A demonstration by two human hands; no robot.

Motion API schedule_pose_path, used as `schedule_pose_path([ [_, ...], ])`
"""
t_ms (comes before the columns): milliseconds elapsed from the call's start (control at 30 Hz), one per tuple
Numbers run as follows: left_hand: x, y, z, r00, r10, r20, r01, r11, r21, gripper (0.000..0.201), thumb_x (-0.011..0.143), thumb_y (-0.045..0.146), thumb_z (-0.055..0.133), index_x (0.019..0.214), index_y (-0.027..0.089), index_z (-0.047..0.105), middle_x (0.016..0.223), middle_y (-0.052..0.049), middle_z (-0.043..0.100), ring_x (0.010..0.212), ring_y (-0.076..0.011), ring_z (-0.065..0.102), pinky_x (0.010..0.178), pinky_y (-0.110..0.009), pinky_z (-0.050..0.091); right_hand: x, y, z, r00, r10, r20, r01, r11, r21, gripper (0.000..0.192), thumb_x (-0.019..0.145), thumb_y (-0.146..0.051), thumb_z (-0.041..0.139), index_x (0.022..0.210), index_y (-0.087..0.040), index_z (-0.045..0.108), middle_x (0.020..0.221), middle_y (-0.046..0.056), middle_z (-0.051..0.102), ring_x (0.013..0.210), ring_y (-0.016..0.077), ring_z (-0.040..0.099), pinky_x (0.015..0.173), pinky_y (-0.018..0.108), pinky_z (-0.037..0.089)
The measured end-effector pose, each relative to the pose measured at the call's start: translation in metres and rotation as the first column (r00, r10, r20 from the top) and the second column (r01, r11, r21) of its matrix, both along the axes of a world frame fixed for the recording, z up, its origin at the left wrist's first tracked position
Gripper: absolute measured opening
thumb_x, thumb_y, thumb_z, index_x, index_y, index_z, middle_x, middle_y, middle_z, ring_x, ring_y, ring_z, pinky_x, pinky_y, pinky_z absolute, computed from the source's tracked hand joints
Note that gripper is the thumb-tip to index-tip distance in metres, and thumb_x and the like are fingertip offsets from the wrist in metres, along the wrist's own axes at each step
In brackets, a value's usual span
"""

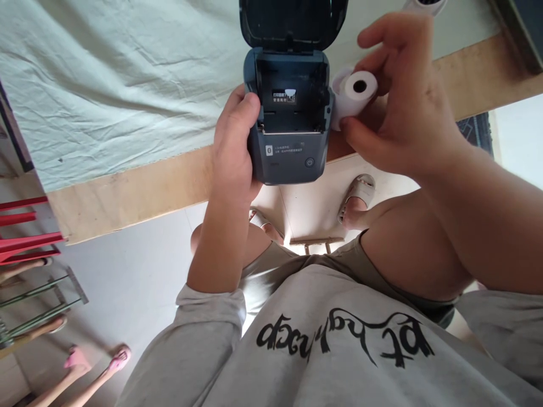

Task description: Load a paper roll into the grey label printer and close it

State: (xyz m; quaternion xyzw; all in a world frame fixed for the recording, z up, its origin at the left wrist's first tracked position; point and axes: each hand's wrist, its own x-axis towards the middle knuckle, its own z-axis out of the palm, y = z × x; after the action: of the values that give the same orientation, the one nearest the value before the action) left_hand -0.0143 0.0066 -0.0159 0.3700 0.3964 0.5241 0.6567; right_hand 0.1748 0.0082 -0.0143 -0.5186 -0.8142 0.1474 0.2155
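Surface (127, 192) under pale cloth; small label printer (288, 113), lid already up, paper bay empty, clamped in my left hand (233, 152) at the surface's edge; white paper roll (356, 90), not yet seated, pinched in my right hand (403, 107) just beside the bay.

Open room inside the printer (287, 110) with its lid (292, 22) up, paper roll (356, 90) close beside its right wall.
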Motion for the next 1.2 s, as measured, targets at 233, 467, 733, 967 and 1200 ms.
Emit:
schedule_pose_path([
  [233, 0.000, -0.001, 0.000, 1.000, -0.018, -0.012, 0.018, 1.000, 0.001, 0.035, 0.075, 0.056, 0.034, 0.080, 0.024, 0.047, 0.093, 0.000, 0.062, 0.097, -0.0194, 0.054, 0.070, -0.030, 0.042, -0.002, -0.001, 0.000, 0.994, -0.069, 0.080, 0.067, 0.997, 0.030, 0.043, 0.071, -0.033, 0.043, 0.112, -0.025, 0.036, 0.108, 0.004, 0.036, 0.097, 0.0057, 0.040, 0.087, 0.024, 0.040],
  [467, 0.000, 0.000, -0.005, 0.999, -0.015, 0.035, 0.014, 1.000, 0.026, 0.036, 0.071, 0.059, 0.038, 0.077, 0.025, 0.050, 0.093, 0.001, 0.061, 0.100, -0.0204, 0.053, 0.075, -0.030, 0.043, -0.001, -0.001, 0.000, 1.000, 0.013, -0.001, -0.013, 1.000, 0.007, 0.056, 0.065, -0.013, 0.039, 0.118, -0.023, 0.026, 0.106, 0.001, 0.042, 0.092, 0.0004, 0.044, 0.083, 0.016, 0.042],
  [733, 0.000, 0.001, -0.004, 0.998, -0.006, 0.068, 0.006, 1.000, 0.001, 0.019, 0.072, 0.042, 0.045, 0.075, 0.024, 0.050, 0.089, 0.000, 0.062, 0.091, -0.0199, 0.055, 0.074, -0.033, 0.045, -0.003, -0.002, 0.001, 0.999, -0.050, 0.009, 0.049, 0.998, 0.050, 0.057, 0.066, -0.016, 0.040, 0.121, -0.022, 0.027, 0.108, 0.001, 0.041, 0.101, 0.0026, 0.042, 0.093, 0.018, 0.040],
  [967, -0.001, 0.002, -0.004, 0.998, -0.018, 0.062, 0.017, 1.000, 0.026, 0.017, 0.073, 0.041, 0.045, 0.076, 0.025, 0.051, 0.089, 0.000, 0.062, 0.092, -0.0187, 0.055, 0.080, -0.034, 0.046, -0.003, 0.001, 0.001, 0.998, -0.049, 0.035, 0.048, 0.998, 0.047, 0.051, 0.068, -0.021, 0.042, 0.118, -0.028, 0.037, 0.106, 0.005, 0.036, 0.098, 0.0037, 0.041, 0.088, 0.019, 0.041],
  [1200, 0.002, -0.002, -0.002, 0.999, 0.015, 0.033, -0.016, 0.999, 0.036, 0.018, 0.073, 0.039, 0.047, 0.079, 0.022, 0.049, 0.085, -0.001, 0.060, 0.083, -0.0157, 0.058, 0.066, -0.028, 0.047, -0.004, 0.000, 0.011, 0.936, -0.106, -0.336, 0.143, 0.986, 0.089, 0.051, 0.069, -0.029, 0.046, 0.116, -0.013, 0.038, 0.104, 0.001, 0.047, 0.084, 0.0004, 0.047, 0.070, 0.016, 0.036],
])
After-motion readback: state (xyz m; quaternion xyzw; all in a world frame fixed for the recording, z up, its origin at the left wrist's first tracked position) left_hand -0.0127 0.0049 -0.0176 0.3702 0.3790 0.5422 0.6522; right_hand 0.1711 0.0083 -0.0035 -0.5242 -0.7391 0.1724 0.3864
